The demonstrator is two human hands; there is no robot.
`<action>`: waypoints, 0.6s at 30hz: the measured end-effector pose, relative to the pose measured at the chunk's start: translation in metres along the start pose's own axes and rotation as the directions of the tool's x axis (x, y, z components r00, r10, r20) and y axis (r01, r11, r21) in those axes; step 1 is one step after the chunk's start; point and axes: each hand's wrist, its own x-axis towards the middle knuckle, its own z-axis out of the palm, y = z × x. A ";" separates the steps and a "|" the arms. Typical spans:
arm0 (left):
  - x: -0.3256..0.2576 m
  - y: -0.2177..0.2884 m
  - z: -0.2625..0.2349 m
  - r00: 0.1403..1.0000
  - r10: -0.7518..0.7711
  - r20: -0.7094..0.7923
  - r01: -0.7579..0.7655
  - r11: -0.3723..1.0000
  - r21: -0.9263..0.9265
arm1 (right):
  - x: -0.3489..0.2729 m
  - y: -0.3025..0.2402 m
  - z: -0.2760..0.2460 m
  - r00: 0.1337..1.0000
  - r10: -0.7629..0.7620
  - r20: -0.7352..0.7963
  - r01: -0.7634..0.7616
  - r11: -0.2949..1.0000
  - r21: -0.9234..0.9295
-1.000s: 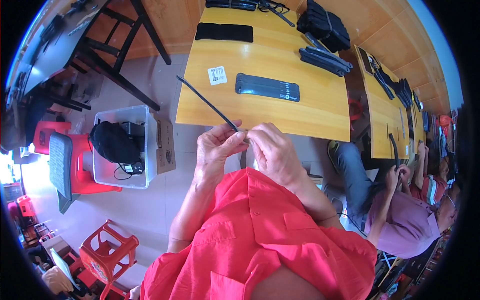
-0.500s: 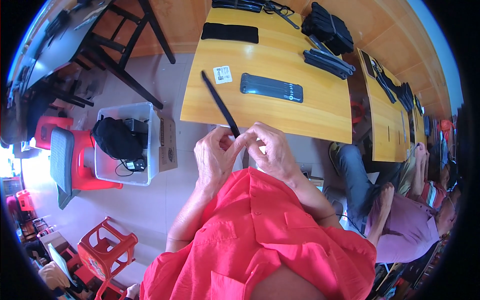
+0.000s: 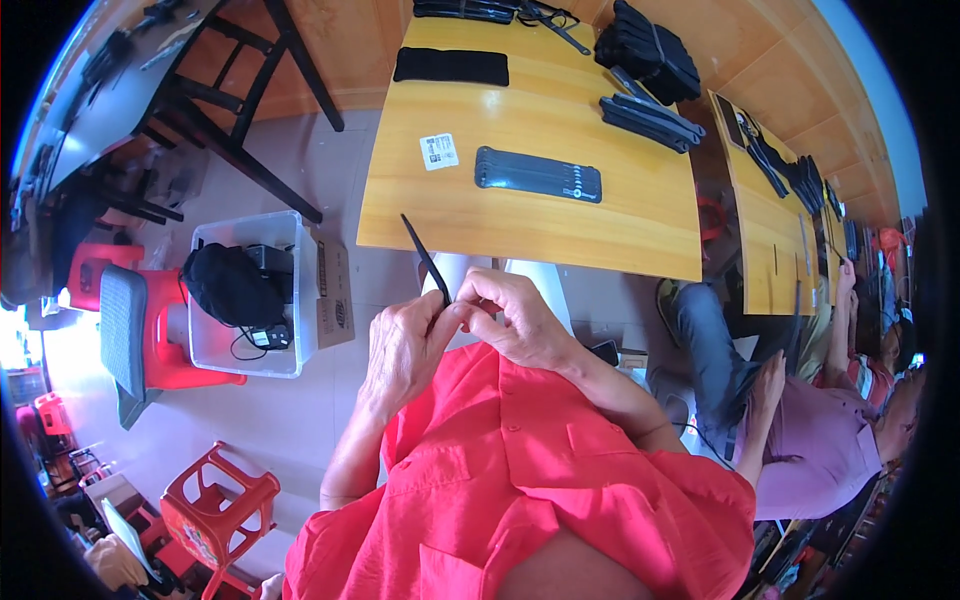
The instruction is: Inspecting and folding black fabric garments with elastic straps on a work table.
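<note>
A thin black strip (image 3: pixel 427 258) rises from between my hands, its free end reaching up and left over the table's near edge. My left hand (image 3: pixel 402 345) is closed, pinching the strip's lower end between thumb and fingers. Right against it, my right hand (image 3: pixel 515 318) is closed too, thumb and fingertips pressed together at that same end. What lies inside the pinch is hidden. Beyond my hands, a flat dark grey pack of strips (image 3: pixel 537 174) lies on the yellow wooden table (image 3: pixel 590 240), beside a white printed label (image 3: pixel 438 152).
Farther back lie a black cloth piece (image 3: pixel 452 66), a bundle of black straps (image 3: pixel 650 122) and a black folded pile (image 3: pixel 648 52). A clear plastic bin (image 3: pixel 300 290) and red stool (image 3: pixel 220 505) stand left. A seated person (image 3: pixel 805 440) is at right by another table (image 3: pixel 775 260).
Both my hands have come down toward my body, bringing the strip with them. Its free end has left the label's side and dropped to the table's near edge.
</note>
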 end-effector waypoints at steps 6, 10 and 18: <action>-0.004 0.003 -0.006 0.999 0.024 0.029 -0.023 0.999 -0.034 | 0.002 0.006 0.000 0.998 0.027 0.061 -0.028 1.000 0.002; 0.000 0.000 -0.012 0.991 0.047 0.125 -0.025 0.985 -0.173 | 0.003 0.007 -0.007 0.958 0.192 0.212 -0.274 0.829 0.487; 0.004 0.004 -0.001 0.949 -0.083 0.303 0.278 0.673 -0.685 | 0.001 0.010 -0.018 0.919 0.267 0.290 -0.394 0.586 0.708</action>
